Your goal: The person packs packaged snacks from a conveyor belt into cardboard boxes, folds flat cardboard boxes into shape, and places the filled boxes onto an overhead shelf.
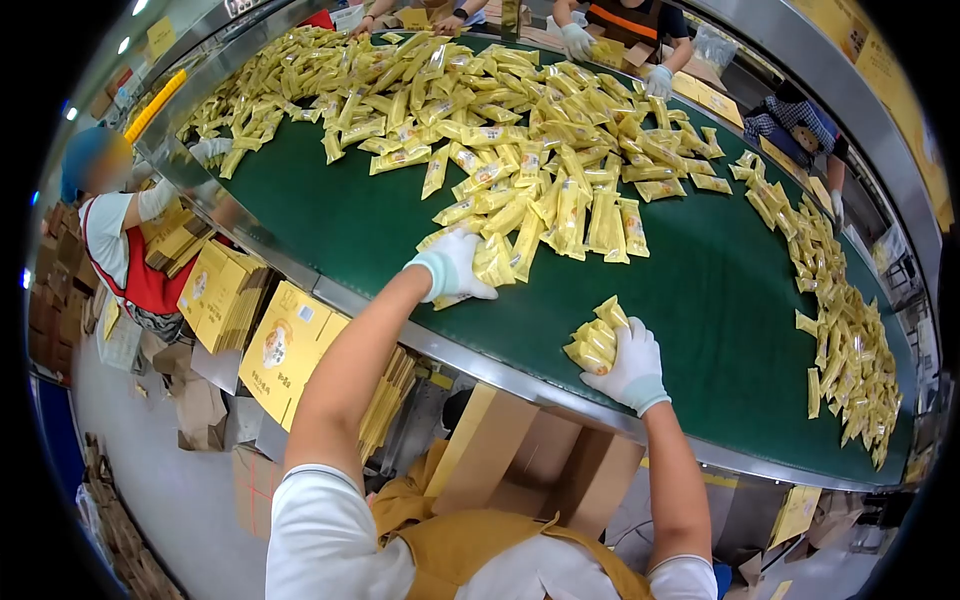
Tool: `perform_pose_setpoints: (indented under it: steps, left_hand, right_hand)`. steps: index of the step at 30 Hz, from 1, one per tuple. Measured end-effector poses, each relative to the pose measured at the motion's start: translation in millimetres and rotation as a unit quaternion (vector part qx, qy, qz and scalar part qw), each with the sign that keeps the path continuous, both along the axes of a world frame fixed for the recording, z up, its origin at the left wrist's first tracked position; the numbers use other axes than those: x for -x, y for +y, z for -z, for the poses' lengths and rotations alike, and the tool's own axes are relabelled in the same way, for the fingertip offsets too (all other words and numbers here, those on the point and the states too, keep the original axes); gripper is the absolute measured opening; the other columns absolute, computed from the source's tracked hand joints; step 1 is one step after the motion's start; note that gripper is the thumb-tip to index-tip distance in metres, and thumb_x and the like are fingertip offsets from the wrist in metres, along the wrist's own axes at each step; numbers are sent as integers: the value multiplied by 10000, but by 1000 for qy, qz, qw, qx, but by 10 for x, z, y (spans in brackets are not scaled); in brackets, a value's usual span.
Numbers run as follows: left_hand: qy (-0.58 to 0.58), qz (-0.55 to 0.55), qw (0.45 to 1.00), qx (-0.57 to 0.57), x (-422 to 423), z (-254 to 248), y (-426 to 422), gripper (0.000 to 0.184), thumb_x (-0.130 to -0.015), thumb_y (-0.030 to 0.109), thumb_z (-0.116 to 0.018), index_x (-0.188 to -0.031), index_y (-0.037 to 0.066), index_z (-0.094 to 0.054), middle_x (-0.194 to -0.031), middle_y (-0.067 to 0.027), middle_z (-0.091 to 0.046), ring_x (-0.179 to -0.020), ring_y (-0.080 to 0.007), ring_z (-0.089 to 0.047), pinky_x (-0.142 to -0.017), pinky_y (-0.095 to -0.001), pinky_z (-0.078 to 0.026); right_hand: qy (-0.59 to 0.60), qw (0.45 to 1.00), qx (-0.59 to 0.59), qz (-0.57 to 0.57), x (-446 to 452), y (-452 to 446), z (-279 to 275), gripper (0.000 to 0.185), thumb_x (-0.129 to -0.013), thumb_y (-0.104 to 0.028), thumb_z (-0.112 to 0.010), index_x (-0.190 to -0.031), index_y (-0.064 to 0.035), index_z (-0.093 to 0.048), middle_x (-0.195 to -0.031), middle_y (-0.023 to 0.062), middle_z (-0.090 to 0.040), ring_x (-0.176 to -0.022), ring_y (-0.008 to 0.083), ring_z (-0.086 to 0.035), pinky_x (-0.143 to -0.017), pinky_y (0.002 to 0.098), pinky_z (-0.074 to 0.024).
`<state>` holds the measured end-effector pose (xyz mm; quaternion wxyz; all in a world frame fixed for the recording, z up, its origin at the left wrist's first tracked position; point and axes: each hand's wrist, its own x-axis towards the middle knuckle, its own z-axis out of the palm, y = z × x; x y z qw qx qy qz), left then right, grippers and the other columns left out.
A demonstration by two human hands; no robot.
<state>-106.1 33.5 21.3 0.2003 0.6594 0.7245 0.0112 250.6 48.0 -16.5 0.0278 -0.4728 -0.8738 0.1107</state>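
My left hand point(456, 268), in a white glove, is at the near edge of a big heap of yellow snack packets point(500, 130). Its fingers curl around some yellow packets point(494, 260), which partly hide under the palm. Farther right, my gloved right hand point(632, 365) grips a small bunch of yellow packets point(596, 343) just over the green belt point(520, 320). Below, between my arms, an open cardboard box point(535, 455) stands against the belt's metal edge.
Flat yellow cartons point(290, 345) are stacked at the left below the belt. More packets point(835, 330) lie along the belt's right side. A co-worker in a red apron point(125, 250) stands at the left, and other people's gloved hands point(578, 42) reach in across the belt.
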Motion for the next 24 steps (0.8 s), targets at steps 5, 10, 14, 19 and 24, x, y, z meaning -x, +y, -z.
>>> perform_pose_setpoints:
  steps: [5, 10, 14, 19, 24]
  left_hand:
    - [-20, -6, 999, 37, -139, 1, -78, 941, -630, 593, -838, -1282, -22, -550, -1322, -239, -545, -1231, -388, -548, -1066, -399, -447]
    - [87, 79, 991, -60, -293, 129, -400, 871, -633, 581, -835, -1291, 75, -569, -1276, -166, -526, -1200, -373, -538, -1040, -416, -437]
    - [58, 59, 996, -46, -300, 184, -387, 887, -679, 601, -786, -1364, 99, -529, -1447, -204, -450, -1327, -363, -464, -1110, -450, -342]
    - [134, 135, 980, -57, -296, 257, -244, 884, -692, 608, -785, -1333, 54, -530, -1448, -233, -457, -1374, -385, -425, -1120, -468, -346]
    - [99, 61, 993, -30, -429, 170, -273, 899, -688, 609, -786, -1352, 62, -522, -1452, -221, -462, -1303, -378, -491, -1066, -484, -406]
  right_hand:
    - [18, 999, -6, -29, -61, 40, -26, 797, -595, -467, -840, -1203, -26, -573, -1302, 196, -474, -1146, 379, -504, -988, 446, -445]
    - [-33, 996, -38, -71, -303, 219, -136, 776, -576, -468, -846, -1173, -47, -585, -1296, 193, -475, -1124, 372, -518, -964, 456, -446]
    - [-10, 996, -46, -75, -445, 198, -9, 823, -588, -507, -853, -1218, -58, -572, -1334, 197, -471, -1134, 372, -533, -990, 454, -445]
    - [-32, 997, -50, -49, -426, 195, 28, 860, -591, -538, -854, -1249, -69, -561, -1353, 204, -469, -1146, 371, -533, -1003, 454, -442]
    - [-35, 998, -41, -38, -424, 177, 5, 881, -588, -580, -848, -1252, -80, -558, -1361, 199, -473, -1161, 370, -533, -1010, 454, -440]
